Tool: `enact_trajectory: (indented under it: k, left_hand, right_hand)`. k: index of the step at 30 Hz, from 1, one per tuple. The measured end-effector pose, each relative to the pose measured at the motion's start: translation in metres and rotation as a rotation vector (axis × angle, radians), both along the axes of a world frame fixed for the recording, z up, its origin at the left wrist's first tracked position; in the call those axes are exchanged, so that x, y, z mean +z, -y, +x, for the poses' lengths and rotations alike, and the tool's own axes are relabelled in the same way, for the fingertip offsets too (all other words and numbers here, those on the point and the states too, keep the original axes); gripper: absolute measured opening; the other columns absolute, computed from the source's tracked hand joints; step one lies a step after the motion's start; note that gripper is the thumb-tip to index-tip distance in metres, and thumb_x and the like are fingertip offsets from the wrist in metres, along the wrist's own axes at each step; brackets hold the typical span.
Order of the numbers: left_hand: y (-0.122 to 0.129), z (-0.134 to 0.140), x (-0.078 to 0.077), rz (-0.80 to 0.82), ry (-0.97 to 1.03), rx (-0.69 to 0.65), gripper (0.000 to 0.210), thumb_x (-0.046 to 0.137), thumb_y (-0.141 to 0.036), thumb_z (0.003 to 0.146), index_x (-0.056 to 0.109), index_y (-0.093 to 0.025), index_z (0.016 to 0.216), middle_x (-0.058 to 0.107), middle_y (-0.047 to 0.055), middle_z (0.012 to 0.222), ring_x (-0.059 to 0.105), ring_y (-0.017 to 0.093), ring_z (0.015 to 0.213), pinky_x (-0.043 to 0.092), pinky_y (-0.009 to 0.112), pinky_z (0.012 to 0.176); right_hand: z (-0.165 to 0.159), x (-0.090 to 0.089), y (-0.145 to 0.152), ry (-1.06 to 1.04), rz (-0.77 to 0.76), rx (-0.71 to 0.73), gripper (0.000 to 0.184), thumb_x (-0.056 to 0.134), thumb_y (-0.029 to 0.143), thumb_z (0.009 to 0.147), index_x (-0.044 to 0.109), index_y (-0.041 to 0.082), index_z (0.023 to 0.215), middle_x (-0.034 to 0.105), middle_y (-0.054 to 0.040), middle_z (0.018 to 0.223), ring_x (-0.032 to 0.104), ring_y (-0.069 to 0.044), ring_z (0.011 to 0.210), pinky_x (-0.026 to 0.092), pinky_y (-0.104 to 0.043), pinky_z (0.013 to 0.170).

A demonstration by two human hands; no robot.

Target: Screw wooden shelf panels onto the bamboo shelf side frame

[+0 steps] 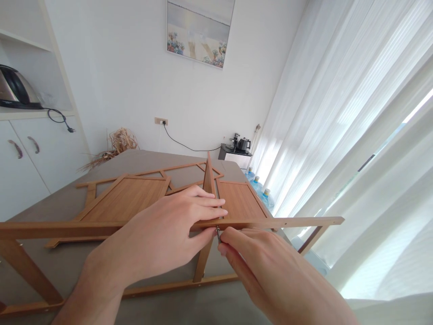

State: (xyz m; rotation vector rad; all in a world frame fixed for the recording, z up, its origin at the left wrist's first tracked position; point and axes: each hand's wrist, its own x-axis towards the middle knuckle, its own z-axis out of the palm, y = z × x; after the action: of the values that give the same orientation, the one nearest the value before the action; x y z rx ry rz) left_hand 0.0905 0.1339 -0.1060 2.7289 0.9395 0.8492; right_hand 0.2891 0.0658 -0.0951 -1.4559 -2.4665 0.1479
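Observation:
A long wooden rail (250, 223) of a ladder-like wooden frame crosses in front of me. Over it lies my left hand (176, 221), its fingers stretched across the top and its thumb on the near face, gripping the rail at a joint. An upright wooden board (209, 176) meets the rail there, seen edge-on. My right hand (259, 257) pinches a small metal piece (218, 234), a bolt or hex key, whose tip is at the rail's near face beside my left thumb. Its lower end is hidden by my fingers.
Behind the rail, a wooden panel (126, 198) and an open wooden frame (184, 174) lie on the grey-covered table (149, 157). Blue water bottles (265, 198) stand by the curtain (324, 113). A black kettle (243, 144) is at the back, dried stalks (122, 142) at the left.

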Motion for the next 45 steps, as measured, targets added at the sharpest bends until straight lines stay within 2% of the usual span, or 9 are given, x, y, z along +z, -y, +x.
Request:
enact_trajectory:
  k: [4, 9, 18, 23, 29, 36, 45]
  left_hand:
    - [0.000, 0.000, 0.001, -0.003, -0.012, -0.007, 0.033, 0.055, -0.027, 0.089, 0.069, -0.038, 0.117, 0.061, -0.005, 0.132, 0.057, 0.020, 0.120, 0.053, 0.033, 0.098]
    - [-0.001, -0.001, 0.000, -0.011, 0.007, -0.012, 0.032, 0.056, -0.028, 0.089, 0.069, -0.037, 0.117, 0.062, -0.004, 0.131, 0.058, 0.020, 0.118, 0.053, 0.033, 0.097]
    - [-0.002, -0.002, -0.003, -0.009, 0.008, 0.004, 0.031, 0.056, -0.032, 0.090, 0.068, -0.039, 0.117, 0.061, -0.006, 0.132, 0.060, 0.019, 0.116, 0.053, 0.032, 0.097]
    - [-0.002, -0.001, -0.002, 0.007, -0.004, 0.002, 0.032, 0.057, -0.032, 0.089, 0.068, -0.039, 0.117, 0.061, -0.006, 0.132, 0.058, 0.020, 0.119, 0.052, 0.034, 0.099]
    - [-0.001, 0.000, 0.000, -0.004, 0.003, -0.002, 0.031, 0.056, -0.032, 0.089, 0.069, -0.038, 0.117, 0.062, -0.005, 0.131, 0.057, 0.020, 0.120, 0.052, 0.033, 0.099]
    - [0.000, 0.000, 0.001, -0.009, 0.002, -0.008, 0.030, 0.055, -0.032, 0.089, 0.069, -0.038, 0.116, 0.063, -0.005, 0.130, 0.056, 0.020, 0.121, 0.052, 0.033, 0.100]
    - [0.000, 0.001, 0.001, -0.011, 0.015, -0.015, 0.030, 0.056, -0.030, 0.089, 0.069, -0.038, 0.115, 0.063, -0.004, 0.130, 0.056, 0.020, 0.121, 0.052, 0.034, 0.100]
  right_hand:
    - [0.001, 0.004, 0.000, 0.007, 0.009, 0.001, 0.023, 0.044, 0.017, 0.098, 0.051, 0.022, 0.077, 0.063, 0.0019, 0.081, 0.060, -0.015, 0.075, 0.037, -0.025, 0.062]
    - [0.001, 0.004, 0.000, 0.023, -0.002, -0.008, 0.024, 0.045, 0.019, 0.099, 0.048, 0.022, 0.075, 0.061, 0.0032, 0.074, 0.057, -0.013, 0.064, 0.035, -0.024, 0.058]
    - [0.002, -0.001, -0.004, 0.087, -0.025, -0.016, 0.019, 0.043, 0.024, 0.099, 0.052, 0.022, 0.082, 0.063, 0.0007, 0.074, 0.060, -0.015, 0.066, 0.037, -0.024, 0.058]
    - [0.004, 0.002, 0.000, 0.065, -0.083, 0.029, 0.020, 0.047, 0.023, 0.098, 0.051, 0.022, 0.078, 0.060, 0.0040, 0.068, 0.054, -0.011, 0.057, 0.031, -0.023, 0.052]
    - [0.006, 0.006, 0.002, 0.018, -0.032, 0.025, 0.020, 0.049, 0.020, 0.098, 0.052, 0.022, 0.078, 0.061, 0.0028, 0.079, 0.057, -0.013, 0.072, 0.035, -0.024, 0.062]
    - [0.006, 0.009, 0.000, -0.036, -0.028, 0.013, 0.022, 0.045, 0.019, 0.099, 0.051, 0.022, 0.078, 0.062, 0.0050, 0.083, 0.056, -0.010, 0.071, 0.034, -0.023, 0.060]
    - [0.005, 0.009, 0.000, -0.031, 0.008, 0.005, 0.024, 0.048, 0.017, 0.097, 0.051, 0.021, 0.074, 0.061, 0.0045, 0.080, 0.056, -0.011, 0.071, 0.035, -0.023, 0.061]
